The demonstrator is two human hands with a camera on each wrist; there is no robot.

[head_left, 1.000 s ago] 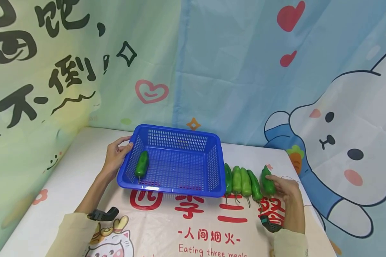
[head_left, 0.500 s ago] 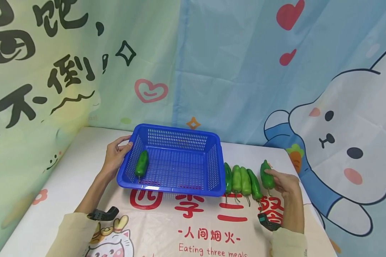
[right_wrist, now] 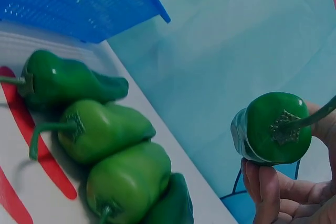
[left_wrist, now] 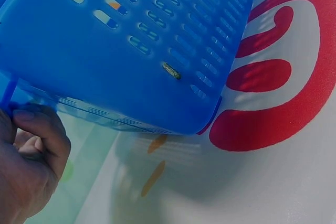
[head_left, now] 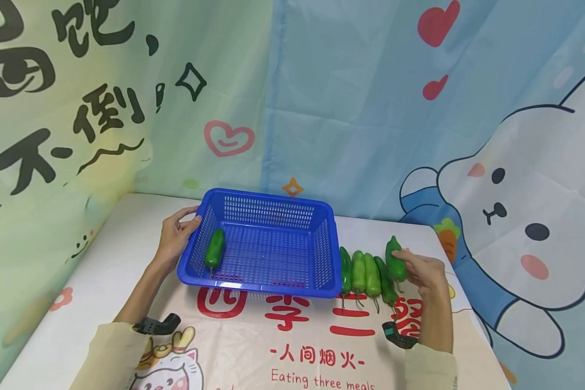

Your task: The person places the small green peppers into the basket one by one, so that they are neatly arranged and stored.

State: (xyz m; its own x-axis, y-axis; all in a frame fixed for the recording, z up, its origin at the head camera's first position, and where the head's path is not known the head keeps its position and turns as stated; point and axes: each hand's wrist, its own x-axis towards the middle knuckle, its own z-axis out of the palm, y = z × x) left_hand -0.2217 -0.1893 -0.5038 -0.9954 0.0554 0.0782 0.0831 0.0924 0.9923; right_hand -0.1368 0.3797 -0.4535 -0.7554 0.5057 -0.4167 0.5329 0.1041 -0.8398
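Observation:
My left hand (head_left: 173, 238) grips the left rim of a blue plastic basket (head_left: 263, 292), fingers under the edge and thumb on it. In the left wrist view, curled fingers (left_wrist: 44, 129) hold the basket's edge. One green pepper (head_left: 215, 249) lies inside, near the basket's left wall. On the right, my right hand (head_left: 425, 271) pinches another green pepper (head_left: 395, 261) between thumb and fingers, above the table. The right wrist view shows this pepper (right_wrist: 275, 129) stem end toward the camera. Several green peppers (head_left: 372, 275) lie in a row between the basket and that hand.
A printed cloth (head_left: 317, 338) with red characters and a cartoon cat (head_left: 168, 371) covers the table. Behind the table hangs a blue-green curtain (head_left: 331, 108) with a cartoon rabbit (head_left: 512, 216). The row's leftmost pepper (head_left: 345, 271) lies right beside the basket.
My right hand has raised its pepper off the table and carried it left toward the row. The left hand and the basket have stayed in place.

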